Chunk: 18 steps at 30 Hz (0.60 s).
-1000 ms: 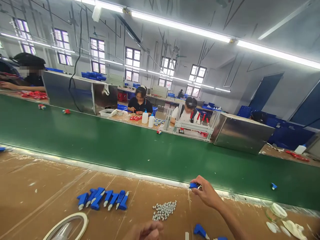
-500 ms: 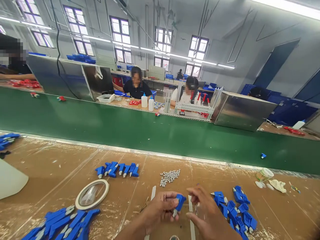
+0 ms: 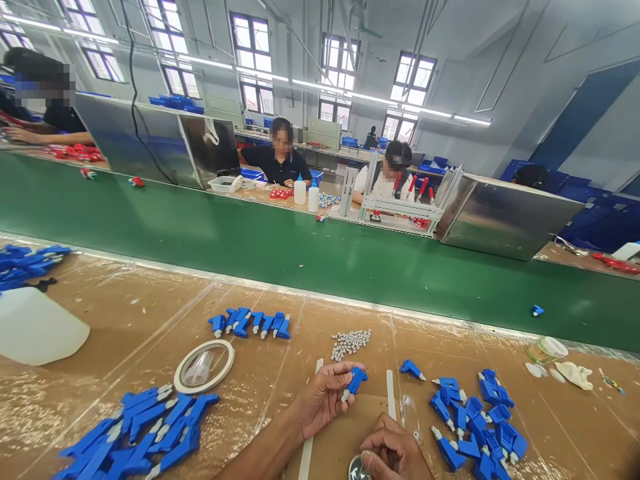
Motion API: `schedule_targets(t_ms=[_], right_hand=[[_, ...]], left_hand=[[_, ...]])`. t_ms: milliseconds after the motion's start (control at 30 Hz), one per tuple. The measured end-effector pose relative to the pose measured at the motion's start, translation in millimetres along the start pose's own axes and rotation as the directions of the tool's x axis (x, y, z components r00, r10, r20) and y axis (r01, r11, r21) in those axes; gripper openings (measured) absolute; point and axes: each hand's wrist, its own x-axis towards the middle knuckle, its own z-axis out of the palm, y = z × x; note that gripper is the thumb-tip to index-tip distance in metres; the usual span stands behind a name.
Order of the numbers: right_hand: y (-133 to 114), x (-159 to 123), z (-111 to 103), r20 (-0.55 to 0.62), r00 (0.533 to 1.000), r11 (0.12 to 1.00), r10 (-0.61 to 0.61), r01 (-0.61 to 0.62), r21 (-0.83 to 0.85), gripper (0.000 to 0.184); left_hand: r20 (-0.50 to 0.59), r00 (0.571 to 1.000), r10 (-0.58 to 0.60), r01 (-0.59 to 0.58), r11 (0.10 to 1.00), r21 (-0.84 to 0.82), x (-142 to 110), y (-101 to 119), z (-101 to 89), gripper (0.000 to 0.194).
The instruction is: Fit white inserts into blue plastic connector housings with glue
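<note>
My left hand (image 3: 324, 399) held a blue piece (image 3: 357, 379) pinched between thumb and fingers, well in from the desk's (image 3: 150, 297) far edge. My right hand (image 3: 393, 450) was curled, thumb at a round tin (image 3: 356, 471); I couldn't tell if it gripped.

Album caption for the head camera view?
Left hand holding a blue part, right hand at a round object, grey pieces beyond.
</note>
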Motion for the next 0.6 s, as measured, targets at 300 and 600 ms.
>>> schedule_targets(t_ms=[300,600], right_hand=[[-10.3,-3.1,-8.8,0.046,0.925,0.881,-0.377,0.374,-0.291,0.035],[-9.7,-4.3,-10.2,0.048,0.918,0.874,-0.394,0.390,-0.289,0.036]], left_hand=[[-0.025,0.998,0.065,-0.066,0.996,-0.056,-1.4,-2.6,-0.9,0.036],[-0.040,0.998,0.042,-0.043,0.999,-0.020,-4.1,-8.5,3.2,0.037]])
